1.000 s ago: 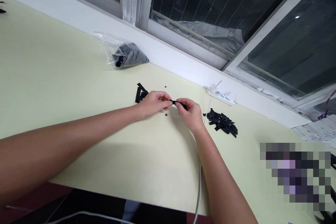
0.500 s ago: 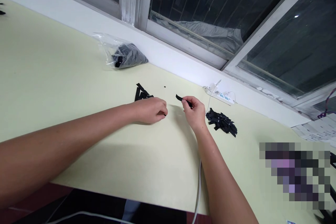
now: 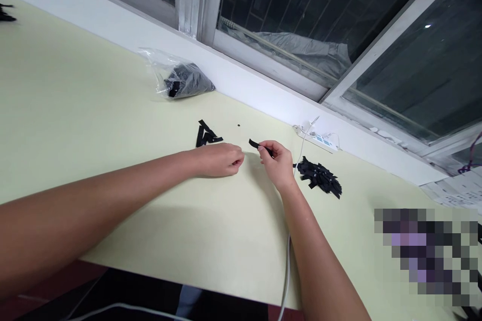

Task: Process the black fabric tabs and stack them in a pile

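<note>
My right hand [image 3: 277, 160] pinches one end of a short black strip [image 3: 256, 145], which sticks out to the left above the pale yellow table [image 3: 94, 125]. My left hand [image 3: 220, 159] rests on the table just left of it, fingers curled in a pinch; what they hold is hidden. A few black strips [image 3: 206, 134] lie just behind my left hand. A heap of black strips [image 3: 319, 176] lies right of my right hand.
A clear plastic bag of dark pieces [image 3: 181, 79] lies near the wall. A tiny black button [image 3: 238, 125] sits behind the hands. A white power strip [image 3: 318, 138] with a white cable [image 3: 288, 266] runs to the table's near edge. Window above.
My hands held the strip together, then parted. My left hand dropped onto the table where a small black button lay; my right hand kept the strip and lifted it slightly.
</note>
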Action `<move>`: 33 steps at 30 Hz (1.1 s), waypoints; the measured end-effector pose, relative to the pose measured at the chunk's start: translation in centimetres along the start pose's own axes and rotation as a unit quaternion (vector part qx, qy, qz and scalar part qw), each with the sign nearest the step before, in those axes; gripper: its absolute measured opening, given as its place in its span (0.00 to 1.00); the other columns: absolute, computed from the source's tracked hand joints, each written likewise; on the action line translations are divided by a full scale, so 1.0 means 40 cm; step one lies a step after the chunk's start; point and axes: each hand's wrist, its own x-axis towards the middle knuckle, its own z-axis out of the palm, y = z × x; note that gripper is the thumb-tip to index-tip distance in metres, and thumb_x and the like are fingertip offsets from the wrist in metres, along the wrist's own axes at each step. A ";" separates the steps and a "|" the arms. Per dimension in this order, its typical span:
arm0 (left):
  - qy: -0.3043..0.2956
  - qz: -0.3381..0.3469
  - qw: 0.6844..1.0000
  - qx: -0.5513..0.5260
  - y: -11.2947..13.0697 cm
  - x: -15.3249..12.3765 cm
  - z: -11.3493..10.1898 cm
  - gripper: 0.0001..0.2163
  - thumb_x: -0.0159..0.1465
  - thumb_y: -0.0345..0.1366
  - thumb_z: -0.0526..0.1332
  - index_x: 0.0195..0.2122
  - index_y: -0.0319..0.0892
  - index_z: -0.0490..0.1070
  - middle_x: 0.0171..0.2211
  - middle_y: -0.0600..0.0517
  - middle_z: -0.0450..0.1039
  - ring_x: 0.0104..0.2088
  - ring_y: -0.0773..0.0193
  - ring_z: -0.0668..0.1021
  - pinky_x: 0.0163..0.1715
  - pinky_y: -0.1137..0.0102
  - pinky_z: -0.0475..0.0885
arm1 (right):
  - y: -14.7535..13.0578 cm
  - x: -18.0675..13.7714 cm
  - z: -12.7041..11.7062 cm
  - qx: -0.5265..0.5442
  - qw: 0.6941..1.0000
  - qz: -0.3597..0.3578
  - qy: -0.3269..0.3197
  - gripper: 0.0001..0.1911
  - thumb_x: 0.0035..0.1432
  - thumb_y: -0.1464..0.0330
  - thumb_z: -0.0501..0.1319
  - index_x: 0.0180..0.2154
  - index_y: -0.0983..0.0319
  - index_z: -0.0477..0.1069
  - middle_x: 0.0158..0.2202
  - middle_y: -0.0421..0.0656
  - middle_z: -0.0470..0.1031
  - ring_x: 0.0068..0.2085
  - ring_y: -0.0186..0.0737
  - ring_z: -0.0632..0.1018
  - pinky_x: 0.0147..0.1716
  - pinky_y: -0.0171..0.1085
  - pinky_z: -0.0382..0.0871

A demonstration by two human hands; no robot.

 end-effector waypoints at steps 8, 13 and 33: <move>0.116 -0.103 0.981 -0.117 -0.007 0.026 0.013 0.03 0.60 0.32 0.57 0.34 0.41 0.69 0.30 0.52 0.73 0.29 0.64 0.73 0.30 0.70 0.63 | -0.037 -0.008 0.007 0.157 0.982 0.065 -0.086 0.15 0.48 0.58 0.70 0.35 0.60 0.75 0.28 0.38 0.72 0.28 0.33 0.70 0.28 0.36 0.70; 0.122 -0.110 0.943 -0.290 -0.013 0.034 0.030 0.06 0.59 0.31 0.60 0.36 0.38 0.72 0.30 0.51 0.76 0.31 0.65 0.77 0.32 0.70 0.70 | -0.054 -0.015 0.003 0.221 0.963 0.089 -0.123 0.14 0.48 0.60 0.72 0.34 0.59 0.75 0.26 0.37 0.72 0.26 0.31 0.70 0.28 0.35 0.68; 0.151 -0.149 0.853 -0.477 -0.019 0.043 0.043 0.05 0.58 0.29 0.65 0.37 0.37 0.77 0.30 0.50 0.78 0.30 0.70 0.79 0.38 0.71 0.77 | -0.041 -0.011 -0.025 0.345 0.911 0.215 -0.073 0.18 0.41 0.65 0.76 0.36 0.59 0.76 0.35 0.39 0.76 0.29 0.30 0.71 0.27 0.31 0.71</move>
